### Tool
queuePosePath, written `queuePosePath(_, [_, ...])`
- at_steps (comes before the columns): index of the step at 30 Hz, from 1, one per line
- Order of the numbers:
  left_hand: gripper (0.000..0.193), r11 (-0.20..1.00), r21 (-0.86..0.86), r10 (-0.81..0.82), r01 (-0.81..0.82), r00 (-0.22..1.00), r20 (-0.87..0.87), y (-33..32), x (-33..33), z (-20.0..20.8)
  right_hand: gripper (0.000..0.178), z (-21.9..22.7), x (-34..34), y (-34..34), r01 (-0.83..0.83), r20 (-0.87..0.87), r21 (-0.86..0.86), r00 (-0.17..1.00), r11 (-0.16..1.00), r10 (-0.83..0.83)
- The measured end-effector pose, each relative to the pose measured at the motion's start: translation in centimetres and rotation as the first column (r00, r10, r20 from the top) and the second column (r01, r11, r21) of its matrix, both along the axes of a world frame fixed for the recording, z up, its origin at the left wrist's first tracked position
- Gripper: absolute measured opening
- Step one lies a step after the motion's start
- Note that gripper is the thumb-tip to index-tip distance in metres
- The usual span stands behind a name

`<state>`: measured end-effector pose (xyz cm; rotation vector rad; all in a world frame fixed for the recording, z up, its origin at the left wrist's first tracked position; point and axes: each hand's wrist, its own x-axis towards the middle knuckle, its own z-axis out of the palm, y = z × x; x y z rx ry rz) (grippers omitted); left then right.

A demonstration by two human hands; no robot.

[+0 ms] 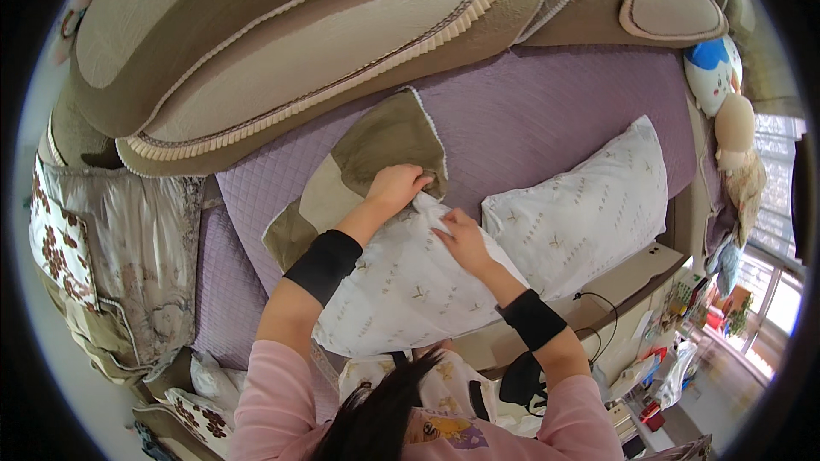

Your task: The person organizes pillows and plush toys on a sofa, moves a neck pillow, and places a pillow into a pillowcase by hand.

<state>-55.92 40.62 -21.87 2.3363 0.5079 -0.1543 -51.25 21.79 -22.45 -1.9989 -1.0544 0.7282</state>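
A white printed pillow [410,286] lies in front of me on a purple quilted bedspread [555,94]. Against its far left side is an olive-and-beige pillowcase [376,141] with a white beaded edge. My left hand [398,188] is closed on the pillowcase's edge, close to the pillow's far corner. On the pillow's upper right part, my right hand [464,243] pinches the white fabric with bent fingers. Whether any pillow lies inside the olive-and-beige case is hidden. A second white printed pillow [581,205] rests just right of my right hand.
Large olive-and-beige bedding [316,60] with pleated trim is heaped along the far side. Folded grey bedding [141,239] sits at the left. Plush toys [713,77] stand at the far right. A black cable [611,316] runs beside the bed's near right edge.
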Motion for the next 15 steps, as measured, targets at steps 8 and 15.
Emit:
queuePosePath(8, [0.025,0.964,0.154,-0.236,0.217,0.965,0.118,-3.6,1.1,1.9,0.013,-1.3,-2.8,3.3,-0.026,0.031,-0.056,0.999,0.998,0.028])
queuePosePath(15, [0.022,0.992,0.117,0.009,-0.039,0.969,0.247,-4.9,-0.1,0.7,0.027,-4.7,-1.3,0.3,0.226,-0.277,-0.251,0.915,0.941,-0.293])
